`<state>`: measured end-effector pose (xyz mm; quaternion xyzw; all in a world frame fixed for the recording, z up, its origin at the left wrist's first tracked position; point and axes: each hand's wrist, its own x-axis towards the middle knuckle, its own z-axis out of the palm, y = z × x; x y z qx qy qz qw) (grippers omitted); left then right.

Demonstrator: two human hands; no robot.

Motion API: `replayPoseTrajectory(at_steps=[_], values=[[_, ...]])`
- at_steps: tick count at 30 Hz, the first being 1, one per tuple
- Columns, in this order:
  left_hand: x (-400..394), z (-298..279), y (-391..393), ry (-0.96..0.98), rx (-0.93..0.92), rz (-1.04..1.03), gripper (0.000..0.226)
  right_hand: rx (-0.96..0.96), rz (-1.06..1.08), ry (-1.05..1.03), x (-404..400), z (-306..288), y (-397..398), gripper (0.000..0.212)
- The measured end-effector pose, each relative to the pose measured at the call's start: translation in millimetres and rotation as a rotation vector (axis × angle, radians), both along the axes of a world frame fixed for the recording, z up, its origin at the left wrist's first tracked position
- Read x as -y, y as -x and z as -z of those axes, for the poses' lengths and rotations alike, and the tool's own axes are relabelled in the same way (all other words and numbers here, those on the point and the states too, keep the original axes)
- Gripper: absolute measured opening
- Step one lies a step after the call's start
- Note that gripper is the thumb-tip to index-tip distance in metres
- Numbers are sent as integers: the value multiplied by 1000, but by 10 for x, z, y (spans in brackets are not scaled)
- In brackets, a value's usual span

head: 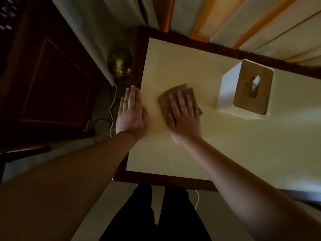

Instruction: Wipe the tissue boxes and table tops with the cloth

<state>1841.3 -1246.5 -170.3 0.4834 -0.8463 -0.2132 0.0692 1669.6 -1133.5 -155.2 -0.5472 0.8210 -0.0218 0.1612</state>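
The table top (191,153) looks hard and smooth, easy to wipe; the tissue box (243,89) at its far right looks light, likely to slide unless steadied by its sides; the soft cloth (171,94) lies flat under the right hand (184,117), fingers straight, pressing; the left hand (131,113) rests flat on the table's edge; a brass lamp (119,64) stands beside the table, clear of the wiping.

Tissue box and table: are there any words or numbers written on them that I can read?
None on the tissue box: white sides, plain wooden lid, no readable print.
None on the table top, nor on the cloth under the right hand.
None anywhere else in the dim picture.
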Motion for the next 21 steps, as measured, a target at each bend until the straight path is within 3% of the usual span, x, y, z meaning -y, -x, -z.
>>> replayPoseTrajectory(at_steps=[4,12,16,18,21], values=[[8,9,-1,-14,-3,1,66,-8,-294,17,-327,-14,180,63],[4,-6,-5,-19,-3,5,65,-65,218,-9,-976,46,363,65],[14,2,10,-15,11,8,64,-63,622,-55,-1328,59,134,69],[13,13,6,-4,18,7,64,-31,691,-59,-1355,56,-171,71],[11,30,0,1,23,11,64,-4,604,-44,-1315,36,-692,72]])
